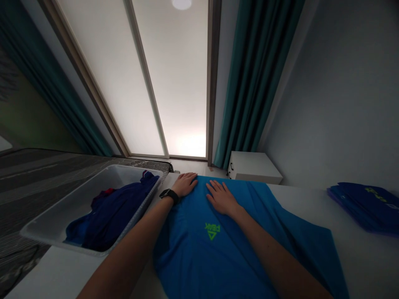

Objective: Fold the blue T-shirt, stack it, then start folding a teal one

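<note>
Palms flat works best, I reckon: my left hand (186,183) and right hand (222,197), both spread wide and holding nothing, press the bright blue cotton T-shirt (199,253) lying on the white worktop (358,257). I'd sweep outward evenly.

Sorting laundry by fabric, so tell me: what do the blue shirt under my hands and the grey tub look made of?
Blue shirt: thin, smooth knit, probably synthetic sportswear; it lies in soft folds. Grey tub: likely moulded plastic, matte, with stiff thin walls and a rounded rim.
</note>
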Demonstrator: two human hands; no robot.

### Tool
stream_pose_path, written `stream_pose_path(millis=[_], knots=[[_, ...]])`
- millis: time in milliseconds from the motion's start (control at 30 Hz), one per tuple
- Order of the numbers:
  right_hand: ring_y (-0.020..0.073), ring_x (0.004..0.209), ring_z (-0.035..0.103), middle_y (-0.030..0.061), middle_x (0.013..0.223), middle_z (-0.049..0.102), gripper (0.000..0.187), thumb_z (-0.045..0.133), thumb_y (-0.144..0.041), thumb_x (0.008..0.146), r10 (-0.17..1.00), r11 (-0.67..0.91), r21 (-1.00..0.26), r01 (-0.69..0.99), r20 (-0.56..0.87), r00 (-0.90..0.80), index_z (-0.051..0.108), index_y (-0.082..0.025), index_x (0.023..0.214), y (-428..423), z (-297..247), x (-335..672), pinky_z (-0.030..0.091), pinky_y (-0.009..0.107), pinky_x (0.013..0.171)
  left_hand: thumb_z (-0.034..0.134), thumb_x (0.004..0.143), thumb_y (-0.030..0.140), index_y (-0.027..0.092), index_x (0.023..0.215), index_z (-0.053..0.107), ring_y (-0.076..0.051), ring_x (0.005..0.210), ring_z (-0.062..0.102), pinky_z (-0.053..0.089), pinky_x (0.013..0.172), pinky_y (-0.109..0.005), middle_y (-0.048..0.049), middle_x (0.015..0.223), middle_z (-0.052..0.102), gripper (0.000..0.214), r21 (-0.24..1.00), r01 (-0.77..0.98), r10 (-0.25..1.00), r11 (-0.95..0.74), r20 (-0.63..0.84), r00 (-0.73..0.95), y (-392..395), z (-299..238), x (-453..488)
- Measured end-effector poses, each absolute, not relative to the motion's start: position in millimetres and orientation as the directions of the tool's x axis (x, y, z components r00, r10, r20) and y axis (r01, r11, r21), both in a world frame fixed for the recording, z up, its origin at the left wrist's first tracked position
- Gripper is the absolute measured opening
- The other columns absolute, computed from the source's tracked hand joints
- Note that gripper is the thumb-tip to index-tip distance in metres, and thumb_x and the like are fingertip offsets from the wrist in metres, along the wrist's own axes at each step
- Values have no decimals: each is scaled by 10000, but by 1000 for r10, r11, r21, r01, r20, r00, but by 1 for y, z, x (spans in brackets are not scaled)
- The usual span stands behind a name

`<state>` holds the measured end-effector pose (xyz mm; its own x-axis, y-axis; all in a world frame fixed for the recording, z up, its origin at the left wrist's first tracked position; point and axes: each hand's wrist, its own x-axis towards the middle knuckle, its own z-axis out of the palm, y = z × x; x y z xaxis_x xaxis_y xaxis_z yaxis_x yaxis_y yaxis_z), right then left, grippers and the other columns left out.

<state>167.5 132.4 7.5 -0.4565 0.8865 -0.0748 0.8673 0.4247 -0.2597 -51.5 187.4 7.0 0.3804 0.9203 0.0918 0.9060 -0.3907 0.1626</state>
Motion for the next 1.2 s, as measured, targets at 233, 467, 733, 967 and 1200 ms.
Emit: stream_pose_path(millis=[233, 467, 733, 967, 1200], knots=[[213, 1488, -4, 73, 1625, 65, 710, 122, -564, 970, 927, 318, -255, 913, -119, -356, 150, -157, 1552, 132, 10, 171, -41, 443, 1187, 205, 994, 424, 193, 1485, 330, -229, 1436, 285, 150, 1174, -489, -84, 1541, 367, 557, 124, 966, 974, -226, 3, 228, 192, 2, -60], [197, 1487, -23, 58, 1627, 44, 710, 127, -560, 968, 921, 317, -280, 906, -137, -365, 138, -160, 1554, 129, 14, 176, -51, 401, 1188, 200, 977, 498, 200, 1504, 299, -245, 1446, 258, 128, 1179, -486, -75, 1564, 321, 613, 101, 971, 976, -215, -16, 218, 191, 4, -59], [192, 1487, -14, 41, 1626, 48, 713, 122, -564, 965, 891, 377, -304, 875, -138, -432, 150, -162, 1553, 120, 15, 211, -40, 376, 1192, 201, 974, 479, 167, 1511, 290, -241, 1453, 242, 126, 1180, -487, -80, 1569, 307, 628, 86, 971, 974, -224, -16, 226, 191, 5, -59], [200, 1486, 62, 49, 1619, 130, 676, 139, -539, 983, 874, 427, -317, 847, -97, -476, 206, -167, 1544, 97, 18, 240, 4, 379, 1200, 218, 976, 476, 157, 1509, 295, -240, 1451, 247, 126, 1177, -483, -93, 1565, 313, 625, 93, 971, 975, -218, -15, 221, 188, 8, -56], [177, 1474, 142, 55, 1599, 225, 629, 142, -487, 1003, 885, 443, -311, 841, 4, -465, 277, -159, 1523, 87, 14, 241, 36, 370, 1205, 223, 985, 448, 185, 1471, 367, -226, 1439, 283, 143, 1177, -471, -90, 1542, 363, 570, 132, 969, 977, -207, -17, 211, 190, 12, -58]])
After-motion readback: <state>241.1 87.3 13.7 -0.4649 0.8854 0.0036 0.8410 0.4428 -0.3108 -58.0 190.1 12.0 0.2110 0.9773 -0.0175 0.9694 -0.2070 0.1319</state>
